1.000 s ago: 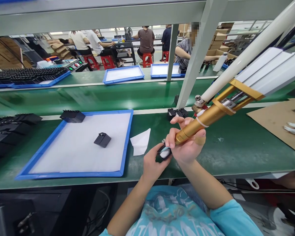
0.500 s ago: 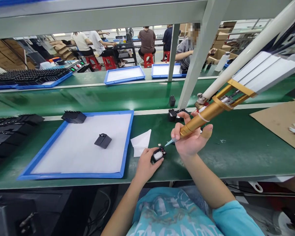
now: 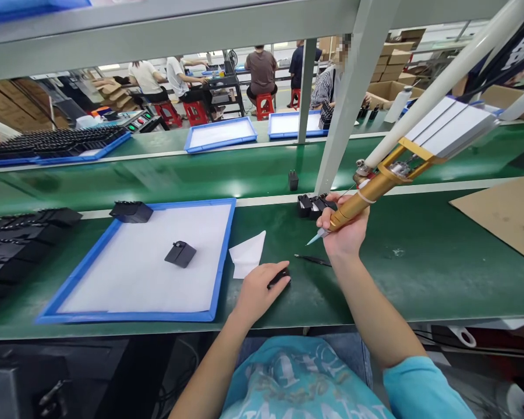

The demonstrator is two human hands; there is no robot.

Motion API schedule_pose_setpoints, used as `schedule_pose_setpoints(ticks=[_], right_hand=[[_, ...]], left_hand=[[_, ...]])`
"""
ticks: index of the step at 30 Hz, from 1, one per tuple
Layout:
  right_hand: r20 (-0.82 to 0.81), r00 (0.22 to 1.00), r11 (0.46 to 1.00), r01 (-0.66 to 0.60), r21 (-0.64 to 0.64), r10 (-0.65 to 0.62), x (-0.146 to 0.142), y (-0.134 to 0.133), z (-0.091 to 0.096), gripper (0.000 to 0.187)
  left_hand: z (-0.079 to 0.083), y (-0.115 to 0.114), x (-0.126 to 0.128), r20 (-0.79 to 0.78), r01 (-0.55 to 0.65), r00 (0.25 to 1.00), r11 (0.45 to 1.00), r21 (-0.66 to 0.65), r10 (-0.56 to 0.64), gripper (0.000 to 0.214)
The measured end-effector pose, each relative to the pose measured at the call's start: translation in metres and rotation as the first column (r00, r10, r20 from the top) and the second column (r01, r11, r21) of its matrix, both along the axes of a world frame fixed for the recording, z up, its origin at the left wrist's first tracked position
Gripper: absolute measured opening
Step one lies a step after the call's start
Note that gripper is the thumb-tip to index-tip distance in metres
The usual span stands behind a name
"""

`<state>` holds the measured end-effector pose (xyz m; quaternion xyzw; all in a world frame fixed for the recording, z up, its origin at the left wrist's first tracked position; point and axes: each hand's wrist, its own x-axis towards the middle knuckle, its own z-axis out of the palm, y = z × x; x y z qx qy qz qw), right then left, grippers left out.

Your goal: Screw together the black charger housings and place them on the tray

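My left hand (image 3: pixel 257 291) lies over a small black plug part (image 3: pixel 280 278) on the green bench, fingers curled on it. My right hand (image 3: pixel 344 230) grips a gold glue dispenser (image 3: pixel 367 198) that hangs from a white tube; its pale blue nozzle (image 3: pixel 317 237) points down-left, lifted clear of the part. A black pen-like tool (image 3: pixel 312 259) lies on the bench between the hands. A white paper scrap (image 3: pixel 248 256) lies just left of my left hand.
A blue-rimmed white tray (image 3: pixel 220 267) holds one black adapter (image 3: pixel 180 254) and another at its far corner (image 3: pixel 131 212). More black adapters (image 3: pixel 314 205) sit by the grey post (image 3: pixel 344 110). Cardboard (image 3: pixel 498 215) lies right. Other people sit at far benches.
The dispenser nozzle lifted up and away from the part. My left hand lowered the part to the bench and turned it over, hiding its white inside.
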<state>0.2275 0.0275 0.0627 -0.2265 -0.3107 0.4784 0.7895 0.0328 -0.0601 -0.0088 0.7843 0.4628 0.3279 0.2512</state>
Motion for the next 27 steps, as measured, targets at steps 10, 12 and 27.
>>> schedule_pose_setpoints(ticks=[10,12,27], right_hand=[[0.014,1.0,0.999,-0.021,0.036,0.02,0.003,-0.005,-0.004,0.028],[0.012,1.0,0.999,-0.025,0.036,0.025,0.003,-0.005,-0.004,0.031],[0.019,1.0,1.0,-0.002,0.0,0.002,0.005,-0.006,-0.002,0.026]], left_hand=[[-0.016,-0.005,0.004,0.066,-0.042,0.997,0.99,0.132,0.033,0.019],[-0.014,-0.005,0.004,0.071,-0.014,0.997,0.996,0.083,0.008,0.018],[-0.012,-0.011,0.0,0.013,-0.068,0.997,0.973,-0.222,0.073,0.049]])
